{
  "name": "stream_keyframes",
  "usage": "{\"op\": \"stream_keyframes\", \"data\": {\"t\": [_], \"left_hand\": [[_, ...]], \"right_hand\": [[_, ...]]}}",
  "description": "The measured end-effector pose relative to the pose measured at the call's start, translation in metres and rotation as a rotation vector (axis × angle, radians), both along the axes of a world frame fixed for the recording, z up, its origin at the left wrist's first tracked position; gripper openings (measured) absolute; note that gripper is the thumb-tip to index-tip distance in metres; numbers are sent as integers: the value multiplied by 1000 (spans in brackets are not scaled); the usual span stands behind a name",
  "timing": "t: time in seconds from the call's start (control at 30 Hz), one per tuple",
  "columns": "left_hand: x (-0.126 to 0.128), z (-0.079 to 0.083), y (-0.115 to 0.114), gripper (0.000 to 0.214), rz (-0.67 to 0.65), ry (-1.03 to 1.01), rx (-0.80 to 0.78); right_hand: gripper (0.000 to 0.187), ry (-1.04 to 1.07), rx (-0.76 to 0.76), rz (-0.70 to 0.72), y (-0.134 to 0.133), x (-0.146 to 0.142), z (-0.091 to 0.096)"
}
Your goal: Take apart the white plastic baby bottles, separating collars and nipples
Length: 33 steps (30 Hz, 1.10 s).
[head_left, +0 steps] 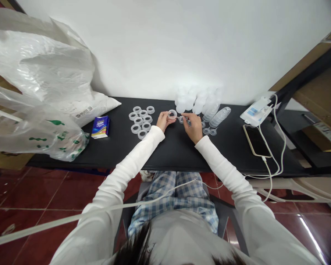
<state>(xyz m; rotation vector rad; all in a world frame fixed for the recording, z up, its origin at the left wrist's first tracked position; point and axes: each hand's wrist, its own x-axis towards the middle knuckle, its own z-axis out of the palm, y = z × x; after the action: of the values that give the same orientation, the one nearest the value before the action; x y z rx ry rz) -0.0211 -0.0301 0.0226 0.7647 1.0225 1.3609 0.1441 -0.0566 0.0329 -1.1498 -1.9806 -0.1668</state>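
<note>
My left hand (165, 120) is closed on a clear plastic ring (172, 114), held above the black table. Close beside it, my right hand (192, 127) pinches a small clear plastic round piece (181, 119), partly covered by the fingers. Left of my hands lies a group of several similar clear rings (138, 121). Small clear round pieces with tabs (206, 131) lie just right of my right hand, some hidden behind it. Behind them are white translucent rounded pieces (198, 101) and a tilted stack of nested clear cups (220, 116).
A large white plastic bag (44, 66) and a clear bag with green print (57, 129) fill the left side. A blue tissue packet (100, 127) lies near them. To the right are a phone (256, 140) on a charging cable and a white box (255, 111). A wall stands behind the table.
</note>
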Motion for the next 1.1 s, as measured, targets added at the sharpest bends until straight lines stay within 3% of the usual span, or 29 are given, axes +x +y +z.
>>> {"op": "stream_keyframes", "data": {"t": [0.2,0.33,0.6,0.93,1.1], "left_hand": [[6,-2,-5,24,-98,114,155],[8,-4,-7,23,-139,148,181],[6,-6,-4,26,-41,130,199],[3,-14,3,32,26,152,204],[2,-12,4,30,64,141,175]], "right_hand": [[29,67,-70,-11,0,-4,-4],[29,64,-53,-90,0,-8,-4],[29,19,-90,-72,-1,-25,-6],[27,20,-163,-233,3,-36,-3],[27,30,-141,-218,4,-36,-7]]}}
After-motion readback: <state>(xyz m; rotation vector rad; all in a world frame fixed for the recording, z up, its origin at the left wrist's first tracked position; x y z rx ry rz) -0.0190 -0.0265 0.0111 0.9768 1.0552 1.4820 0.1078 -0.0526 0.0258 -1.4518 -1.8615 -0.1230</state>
